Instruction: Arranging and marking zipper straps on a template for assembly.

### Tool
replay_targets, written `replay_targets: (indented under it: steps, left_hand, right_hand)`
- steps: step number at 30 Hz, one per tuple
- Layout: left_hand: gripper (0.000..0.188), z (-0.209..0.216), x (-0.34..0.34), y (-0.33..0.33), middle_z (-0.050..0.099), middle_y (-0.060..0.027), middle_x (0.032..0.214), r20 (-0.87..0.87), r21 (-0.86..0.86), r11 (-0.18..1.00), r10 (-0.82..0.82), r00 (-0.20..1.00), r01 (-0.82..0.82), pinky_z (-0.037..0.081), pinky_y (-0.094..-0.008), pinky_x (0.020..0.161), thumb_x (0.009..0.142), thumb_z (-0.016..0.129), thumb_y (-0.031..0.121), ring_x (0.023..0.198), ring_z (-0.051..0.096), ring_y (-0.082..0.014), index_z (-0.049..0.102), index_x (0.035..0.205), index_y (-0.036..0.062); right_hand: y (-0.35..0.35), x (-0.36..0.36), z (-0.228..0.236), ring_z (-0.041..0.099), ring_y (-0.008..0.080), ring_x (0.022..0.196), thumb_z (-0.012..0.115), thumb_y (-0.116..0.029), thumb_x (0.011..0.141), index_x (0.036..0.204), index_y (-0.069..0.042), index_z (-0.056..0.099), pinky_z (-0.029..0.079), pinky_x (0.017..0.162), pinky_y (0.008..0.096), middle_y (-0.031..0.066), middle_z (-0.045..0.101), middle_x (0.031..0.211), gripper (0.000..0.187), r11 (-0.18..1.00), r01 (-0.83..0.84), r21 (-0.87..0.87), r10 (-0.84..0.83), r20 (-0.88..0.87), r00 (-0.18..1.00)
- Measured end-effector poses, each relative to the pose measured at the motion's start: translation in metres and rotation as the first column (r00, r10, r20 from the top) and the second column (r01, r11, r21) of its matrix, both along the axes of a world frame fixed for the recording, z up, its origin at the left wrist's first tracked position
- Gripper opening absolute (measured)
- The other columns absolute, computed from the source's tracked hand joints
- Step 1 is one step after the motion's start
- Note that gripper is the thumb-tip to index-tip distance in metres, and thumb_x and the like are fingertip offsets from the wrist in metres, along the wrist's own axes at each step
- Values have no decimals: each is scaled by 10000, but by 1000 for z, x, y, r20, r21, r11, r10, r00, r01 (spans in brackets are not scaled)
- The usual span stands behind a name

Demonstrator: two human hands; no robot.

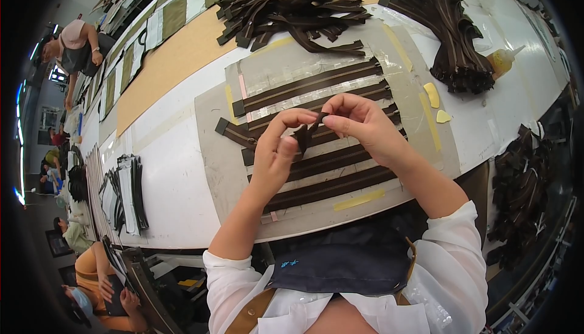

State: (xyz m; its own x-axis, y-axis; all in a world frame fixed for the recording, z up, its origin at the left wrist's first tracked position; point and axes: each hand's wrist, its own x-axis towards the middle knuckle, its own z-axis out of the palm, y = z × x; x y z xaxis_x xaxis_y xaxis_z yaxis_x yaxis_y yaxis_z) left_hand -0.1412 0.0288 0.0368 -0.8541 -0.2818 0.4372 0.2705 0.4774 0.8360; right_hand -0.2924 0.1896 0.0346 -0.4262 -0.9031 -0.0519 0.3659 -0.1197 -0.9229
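Observation:
My left hand (275,151) and my right hand (368,128) meet over a grey board (218,176). Between their fingertips they pinch one end of a dark brown zipper (306,136), which bends and hangs under the fingers. Its exact end is partly covered by my thumbs and fingers. Below lie several brown zippers (316,86) with metal teeth, stretched out side by side across the board. A zipper tail (234,132) with a square dark tab sticks out at the left; I cannot tell whether it belongs to the held one.
A loose heap of zippers (274,6) lies beyond the board, and a bundle (447,36) at the far right beside a yellowish squeeze bottle (504,60). Yellow chalk-like pieces (431,95) sit right of the board. More zippers (522,188) hang at right. Co-workers are at left.

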Motion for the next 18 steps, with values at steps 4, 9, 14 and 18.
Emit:
replay_targets:
  steps: [4, 9, 14, 18]
  left_hand:
    - [400, 9, 1, -2, 651, -68, 1193, 212, 651, 759, -212, 954, 24, 440, -320, 1042, 1066, 591, 310, 1148, 601, -183, 590, 1327, 7]
    - [330, 4, 5, -3, 639, -41, 1165, 283, 596, 803, -244, 928, 30, 456, -269, 981, 1071, 594, 228, 1112, 588, -127, 579, 1328, 23]
    - [158, 3, 9, -10, 646, 18, 1004, 329, 587, 809, -239, 914, 1, 461, -237, 834, 998, 699, 154, 918, 570, -78, 663, 1080, 25]
    - [127, 8, 6, -5, 643, 16, 930, 309, 451, 890, -88, 947, -65, 451, -228, 824, 952, 740, 120, 863, 563, -80, 682, 992, 14]
  right_hand:
    - [1, 2, 3, 537, 23, 830, 718, -121, 963, 1083, -57, 678, 440, 742, 200, -45, 645, 962, 142, 999, -41, -14, 41, 26, 999]
    - [2, 5, 9, 511, 17, 806, 702, -81, 967, 1078, -63, 668, 406, 711, 189, -56, 625, 986, 118, 995, -98, -32, 99, 17, 995]
    - [2, 5, 5, 512, 6, 856, 695, -65, 965, 1065, -62, 652, 402, 709, 186, -60, 594, 1010, 109, 996, -84, -23, 82, -64, 995]
    - [4, 2, 10, 517, 6, 877, 697, -56, 954, 1050, -59, 650, 409, 720, 191, -61, 585, 1001, 107, 995, -77, 63, 80, -50, 996]
